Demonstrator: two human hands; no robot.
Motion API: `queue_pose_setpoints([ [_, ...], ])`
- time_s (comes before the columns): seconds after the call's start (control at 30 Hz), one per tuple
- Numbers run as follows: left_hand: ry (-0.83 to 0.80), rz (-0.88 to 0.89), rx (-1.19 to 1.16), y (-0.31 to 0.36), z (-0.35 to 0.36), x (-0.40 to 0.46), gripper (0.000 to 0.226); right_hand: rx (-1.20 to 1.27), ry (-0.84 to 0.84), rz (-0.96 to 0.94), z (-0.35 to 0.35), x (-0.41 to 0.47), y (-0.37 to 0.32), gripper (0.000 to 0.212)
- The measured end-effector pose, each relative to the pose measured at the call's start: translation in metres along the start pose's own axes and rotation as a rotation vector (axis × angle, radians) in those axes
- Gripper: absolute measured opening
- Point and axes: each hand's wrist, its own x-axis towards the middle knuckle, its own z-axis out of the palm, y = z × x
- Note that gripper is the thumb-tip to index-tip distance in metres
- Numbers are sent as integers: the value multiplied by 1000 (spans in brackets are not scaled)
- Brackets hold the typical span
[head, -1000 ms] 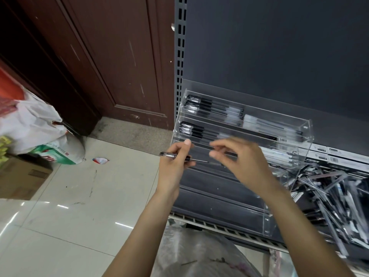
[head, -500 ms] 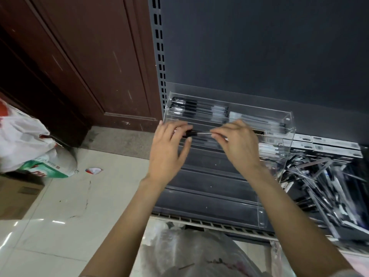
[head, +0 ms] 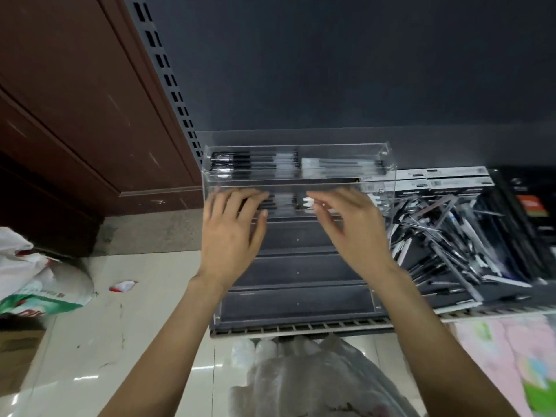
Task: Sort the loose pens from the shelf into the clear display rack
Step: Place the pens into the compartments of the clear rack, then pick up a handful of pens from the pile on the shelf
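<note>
A clear tiered display rack (head: 388,176) stands on the dark shelf, left of centre. Its top tier holds a row of black-and-clear pens (head: 255,164). The second tier also holds pens (head: 282,203), partly hidden by my fingers. My left hand (head: 231,233) lies over the left end of that second tier with fingers spread and straight. My right hand (head: 349,227) hovers over the right end, fingers loosely extended, holding nothing that I can see. A heap of loose pens (head: 445,236) lies on the shelf right of the rack.
The three lower tiers (head: 298,272) of the rack hold no pens. Flat boxes (head: 439,179) sit behind the pen heap. Below the shelf edge is a clear plastic bag (head: 313,377). On the tiled floor to the left are white bags (head: 39,281) and a cardboard box (head: 15,356).
A second ago my left hand pinched a pen in front of the rack. Both hands carried it up to the second tier, and now both have let go with fingers spread.
</note>
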Motion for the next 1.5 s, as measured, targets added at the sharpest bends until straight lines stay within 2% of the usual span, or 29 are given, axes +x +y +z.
queue_pose_setpoints([
  [0.1,104,153,-295,49,-2,4,18,-6,81,93,-41,-48,29,24],
  [0.2,74,291,-582,112,4,0,14,-65,80,285,-75,-100,70,24],
  [0.27,17,328,-688,155,16,-6,15,-94,59,441,-91,-133,99,24],
  [0.33,-88,316,-709,194,33,-12,17,-159,-1,568,-101,-161,128,30],
  [0.43,-337,204,-559,234,68,-19,27,-256,-150,664,-106,-186,164,37],
  [0.57,-745,-7,-198,267,124,-28,53,-277,-396,581,-123,-199,205,41],
  [0.63,-852,-77,-89,277,145,-36,66,-295,-516,539,-133,-201,221,41],
  [0.8,-873,-123,0,294,174,-49,84,-327,-734,377,-141,-196,244,43],
  [0.97,-888,-38,-12,292,187,-43,77,-315,-835,242,-132,-182,251,48],
  [1.07,-906,28,43,293,188,-42,68,-355,-837,167,-123,-175,253,50],
  [1.13,-928,35,68,293,189,-42,69,-374,-817,135,-118,-170,255,43],
  [1.2,-939,3,66,292,191,-42,70,-368,-795,110,-116,-166,255,34],
  [1.3,-924,-58,52,293,193,-40,60,-381,-760,65,-114,-164,257,27],
  [1.4,-913,-52,149,300,198,-36,56,-388,-741,46,-110,-165,259,24],
  [1.5,-968,1,307,310,203,-30,56,-353,-717,49,-107,-165,260,26],
])
